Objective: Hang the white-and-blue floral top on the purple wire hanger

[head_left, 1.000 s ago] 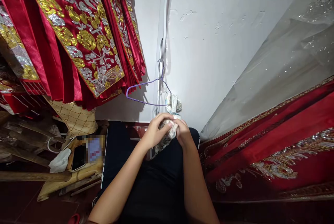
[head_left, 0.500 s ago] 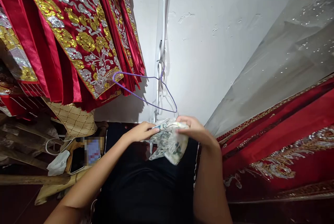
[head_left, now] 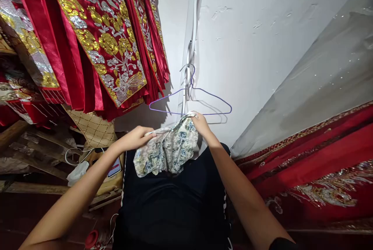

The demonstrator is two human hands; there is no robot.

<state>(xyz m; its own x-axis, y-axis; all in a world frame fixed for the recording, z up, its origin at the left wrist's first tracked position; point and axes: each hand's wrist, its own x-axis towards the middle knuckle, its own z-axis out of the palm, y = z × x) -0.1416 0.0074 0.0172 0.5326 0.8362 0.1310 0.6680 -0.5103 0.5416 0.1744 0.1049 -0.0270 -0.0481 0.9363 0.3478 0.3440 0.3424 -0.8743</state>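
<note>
A small floral garment (head_left: 180, 145), pale with blue and green flowers, is stretched between my two hands, its upper edge pulled out and the gathered cloth drooping over my lap. My left hand (head_left: 135, 138) pinches its left end between thumb and fingers. At the raised right end of the same edge, my right hand (head_left: 200, 123) grips the cloth. Just above, a purple hanger (head_left: 171, 93) hangs from a ring on a white pole; it carries nothing. The garment's exact cut is hard to make out.
Red costumes with gold and silver embroidery (head_left: 107, 44) hang at the upper left. More red embroidered cloth (head_left: 320, 172) and a clear plastic cover (head_left: 329, 63) fill the right. A phone (head_left: 114, 168) and white cable lie on a wooden seat (head_left: 109, 187).
My hands have moved apart and spread the bunched garment wide. The hanger has swung round to face me more squarely. The view has shifted slightly left.
</note>
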